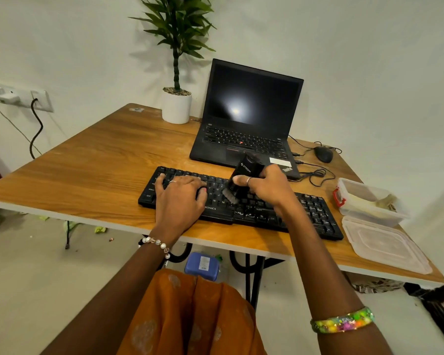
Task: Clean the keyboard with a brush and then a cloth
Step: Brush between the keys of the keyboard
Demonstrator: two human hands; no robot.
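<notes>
- Orange cloth (190,316) lies nearest, low in the middle.
- Wooden table (87,160) holds the black keyboard (313,213) at its near edge.
- Left hand (177,196) rests flat on the left keys, fingers spread.
- Right hand (269,185) grips the black brush (241,180), bristles probably touching the middle keys.

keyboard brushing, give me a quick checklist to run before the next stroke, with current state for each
1. Brush gripped firmly: ok, the right hand is wrapped round its black body.
2. Bristles on the keys: ok, the bristle end meets the middle of the keyboard.
3. Keyboard steadied: ok, the left hand lies flat on its left half.
4. Stroke path clear: not ok to the left, where the left hand covers keys; ok to the right.
5. Keyboard fully on the table: ok, though its front edge sits near the table's edge.
6. Cloth ready for the second step: cannot tell, something lies in the open plastic container but is unclear.
</notes>
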